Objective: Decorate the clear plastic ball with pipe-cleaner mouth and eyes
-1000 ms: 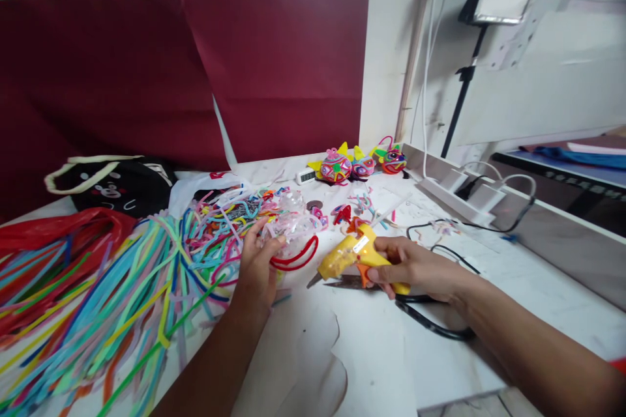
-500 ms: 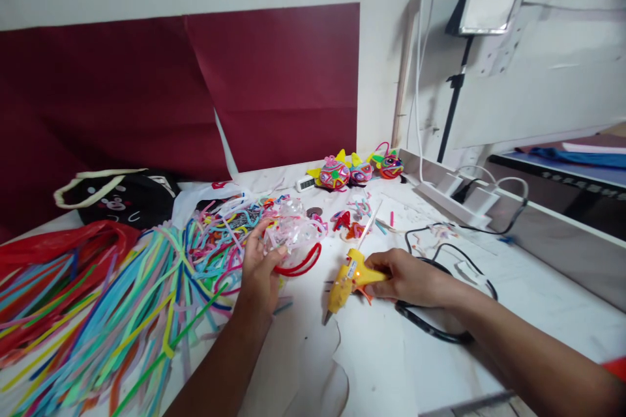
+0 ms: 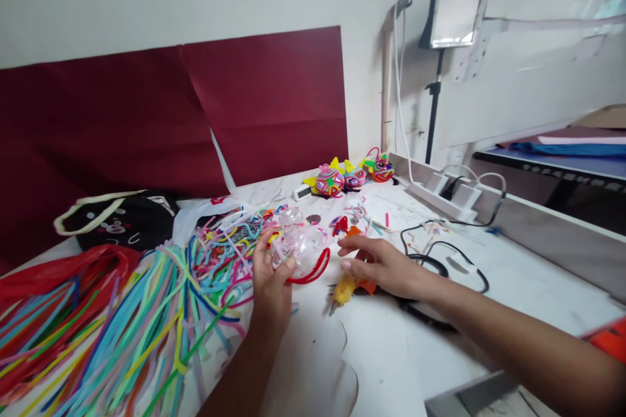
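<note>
Right hand (image 3: 381, 264) has let go of the glue gun (image 3: 343, 288) since half a second ago; before that it gripped the gun by the handle. Gun now lies on the table (image 3: 391, 365), nozzle towards the person, partly under the palm. Right hand is open, fingers stretched out flat, tips pointing at the ball (image 3: 298, 244), close to it but not touching.

Left hand (image 3: 271, 277) is curled round the ball from below and behind, thumb on the near side. Ball is clear plastic and held just above the table. A red loop (image 3: 315, 268) hangs from its underside.

Strips (image 3: 122, 313) in many colours lie in a big heap to the left, reaching up to the left hand. Black cord (image 3: 440, 251) curls on the table behind the right wrist. Three finished figures (image 3: 328, 181) sit at the back by the wall. Power strip (image 3: 440, 192) is on the right ledge. Black bag (image 3: 122, 218) lies far left.
</note>
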Tool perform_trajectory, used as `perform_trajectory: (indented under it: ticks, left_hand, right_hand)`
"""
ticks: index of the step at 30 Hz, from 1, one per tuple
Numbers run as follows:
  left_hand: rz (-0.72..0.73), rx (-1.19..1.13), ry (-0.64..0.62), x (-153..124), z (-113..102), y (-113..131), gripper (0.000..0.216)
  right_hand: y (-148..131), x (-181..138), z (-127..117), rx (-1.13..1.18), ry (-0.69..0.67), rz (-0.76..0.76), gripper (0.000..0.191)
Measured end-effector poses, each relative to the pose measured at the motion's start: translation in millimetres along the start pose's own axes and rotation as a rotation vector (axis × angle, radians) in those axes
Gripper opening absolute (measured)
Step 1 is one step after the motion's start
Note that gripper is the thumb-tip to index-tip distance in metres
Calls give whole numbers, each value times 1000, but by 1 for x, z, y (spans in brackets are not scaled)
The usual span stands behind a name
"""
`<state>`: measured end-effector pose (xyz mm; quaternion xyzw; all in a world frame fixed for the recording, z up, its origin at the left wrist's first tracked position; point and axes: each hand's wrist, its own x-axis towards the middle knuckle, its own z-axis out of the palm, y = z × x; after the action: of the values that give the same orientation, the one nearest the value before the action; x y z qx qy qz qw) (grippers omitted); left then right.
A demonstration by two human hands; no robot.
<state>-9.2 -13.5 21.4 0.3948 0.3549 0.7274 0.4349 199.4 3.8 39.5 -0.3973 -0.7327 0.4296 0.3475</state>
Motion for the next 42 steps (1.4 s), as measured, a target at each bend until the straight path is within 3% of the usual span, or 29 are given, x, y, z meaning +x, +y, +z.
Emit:
perform_trajectory:
  ticks: [4,7,15,29,42]
  left_hand:
    - [32,-12,22,-2,2,2,67]
    - [54,-2,34,-2,1,3,67]
    - [130,72,6,2,-8,1,70]
    - [183,120,31,13,-17,-18,78]
    - [165,167,21,19,-18,-22,82]
  right_hand:
    - [-9,10,17,355,-85,80,73]
    - [-18,14,24,435,-88,53,70]
    - [-29,24,30,482,-68,-62,47]
    - [-16,37,32,475,-4,-19,55]
    - [0,43,30,532,35,-71,45]
